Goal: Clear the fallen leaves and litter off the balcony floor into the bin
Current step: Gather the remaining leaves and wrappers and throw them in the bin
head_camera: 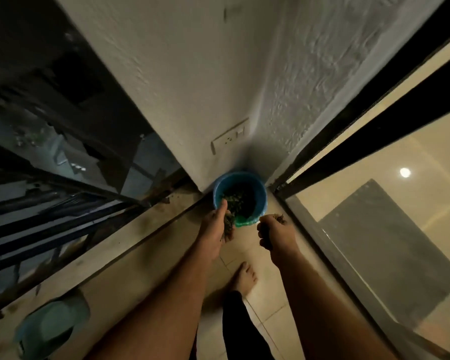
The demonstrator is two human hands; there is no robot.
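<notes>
- Blue bin (260, 201) stood in the corner where the wall (182, 81) met the glass door (390, 209), on the tiled floor (268, 302).
- Dark leaves (240, 200) lay inside the bin; a green liner edge showed at its near rim.
- Left hand (217, 227) reached over the near rim, fingers curled round a clump of leaves (229, 224).
- Right hand (276, 233) hung just beside the bin, fist closed on a small bit of litter (279, 217) poking out on top.
- One bare foot (244, 278) stood on the tiles below the hands.
- Wall socket (230, 136) sat above the bin; a pale green tub (52, 326) lay near the railing (47, 203) at the left.
</notes>
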